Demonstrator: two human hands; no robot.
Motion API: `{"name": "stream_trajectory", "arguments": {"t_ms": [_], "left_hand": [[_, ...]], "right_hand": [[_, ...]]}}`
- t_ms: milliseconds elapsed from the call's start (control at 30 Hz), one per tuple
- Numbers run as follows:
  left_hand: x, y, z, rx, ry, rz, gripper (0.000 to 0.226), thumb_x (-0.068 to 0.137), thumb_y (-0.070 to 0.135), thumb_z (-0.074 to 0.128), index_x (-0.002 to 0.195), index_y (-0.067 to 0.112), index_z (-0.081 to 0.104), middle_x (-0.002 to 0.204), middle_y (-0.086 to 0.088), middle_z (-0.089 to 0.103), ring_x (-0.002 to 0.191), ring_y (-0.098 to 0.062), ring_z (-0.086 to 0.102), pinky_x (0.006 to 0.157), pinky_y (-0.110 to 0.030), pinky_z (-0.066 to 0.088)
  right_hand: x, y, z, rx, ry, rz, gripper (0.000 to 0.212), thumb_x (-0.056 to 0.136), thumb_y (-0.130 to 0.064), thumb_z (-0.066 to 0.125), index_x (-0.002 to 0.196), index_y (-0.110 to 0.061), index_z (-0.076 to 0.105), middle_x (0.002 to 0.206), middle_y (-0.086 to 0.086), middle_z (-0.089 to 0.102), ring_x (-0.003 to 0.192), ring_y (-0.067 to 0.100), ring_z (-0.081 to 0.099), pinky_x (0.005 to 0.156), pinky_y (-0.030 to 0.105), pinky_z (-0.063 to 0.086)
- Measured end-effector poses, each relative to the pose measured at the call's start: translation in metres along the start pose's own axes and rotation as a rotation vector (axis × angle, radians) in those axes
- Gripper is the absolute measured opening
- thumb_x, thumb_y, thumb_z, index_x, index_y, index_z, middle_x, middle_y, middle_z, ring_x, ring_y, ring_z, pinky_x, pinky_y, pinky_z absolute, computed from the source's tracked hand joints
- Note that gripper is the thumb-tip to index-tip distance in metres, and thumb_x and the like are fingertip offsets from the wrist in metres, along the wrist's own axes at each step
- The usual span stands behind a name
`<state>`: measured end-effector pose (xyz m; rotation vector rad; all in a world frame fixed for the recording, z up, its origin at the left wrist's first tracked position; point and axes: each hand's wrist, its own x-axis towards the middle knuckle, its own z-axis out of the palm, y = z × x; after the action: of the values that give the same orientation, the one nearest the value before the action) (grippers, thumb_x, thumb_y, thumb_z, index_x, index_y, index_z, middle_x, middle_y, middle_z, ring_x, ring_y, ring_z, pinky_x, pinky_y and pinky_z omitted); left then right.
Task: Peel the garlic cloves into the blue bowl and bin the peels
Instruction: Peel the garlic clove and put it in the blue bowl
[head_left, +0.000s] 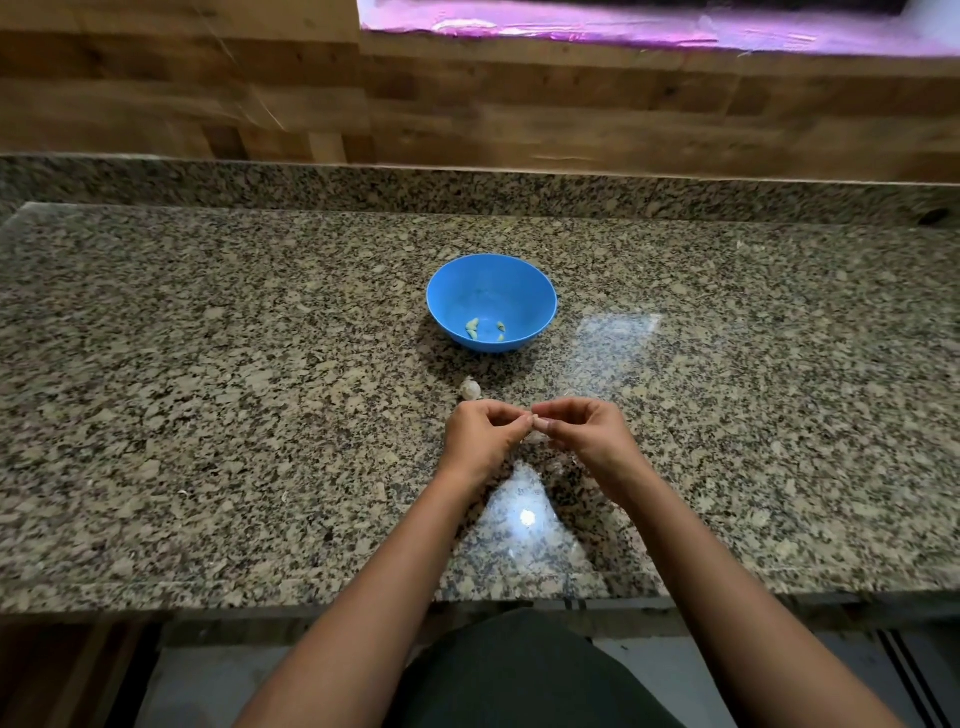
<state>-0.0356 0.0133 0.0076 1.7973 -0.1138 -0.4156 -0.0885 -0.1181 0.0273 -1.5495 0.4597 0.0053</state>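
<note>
A blue bowl (491, 280) stands on the granite counter with a few pale peeled garlic cloves (472, 327) in its bottom. Just in front of it lies an unpeeled garlic piece (470, 389). Closer to me, my left hand (483, 436) and my right hand (587, 434) meet fingertip to fingertip above the counter. Between them they pinch a small garlic clove (535, 422), mostly hidden by the fingers. A pale scrap of peel (535, 439) shows just beneath the fingertips.
The speckled granite counter (208, 389) runs wide to both sides, with a raised granite lip and wooden wall behind. Its front edge is near my body. A shiny pink sheet (623, 26) lies at the top. No bin is in view.
</note>
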Motion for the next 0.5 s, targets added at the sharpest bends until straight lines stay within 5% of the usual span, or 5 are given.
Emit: {"name": "stream_trajectory", "arguments": {"t_ms": [300, 500], "left_hand": [[-0.0010, 0.0014, 0.0002, -0.018, -0.011, -0.018, 0.007, 0.080, 0.015, 0.073, 0.083, 0.009, 0.071, 0.078, -0.005, 0.071, 0.065, -0.011, 0.062, 0.070, -0.029, 0.054], [-0.0020, 0.0043, -0.0022, -0.107, -0.065, -0.083, 0.007, 0.081, 0.013, 0.072, 0.083, 0.005, 0.071, 0.086, -0.021, 0.071, 0.069, -0.020, 0.062, 0.076, -0.038, 0.055]], "right_hand": [[-0.0022, 0.0026, 0.0029, -0.043, 0.018, -0.044, 0.018, 0.081, 0.001, 0.066, 0.098, -0.003, 0.067, 0.086, 0.008, 0.069, 0.078, 0.013, 0.062, 0.069, 0.019, 0.051], [-0.0026, 0.0032, 0.0050, -0.560, 0.108, -0.276, 0.021, 0.083, -0.003, 0.066, 0.094, -0.018, 0.057, 0.082, -0.004, 0.064, 0.077, 0.007, 0.063, 0.061, 0.011, 0.049]]}}
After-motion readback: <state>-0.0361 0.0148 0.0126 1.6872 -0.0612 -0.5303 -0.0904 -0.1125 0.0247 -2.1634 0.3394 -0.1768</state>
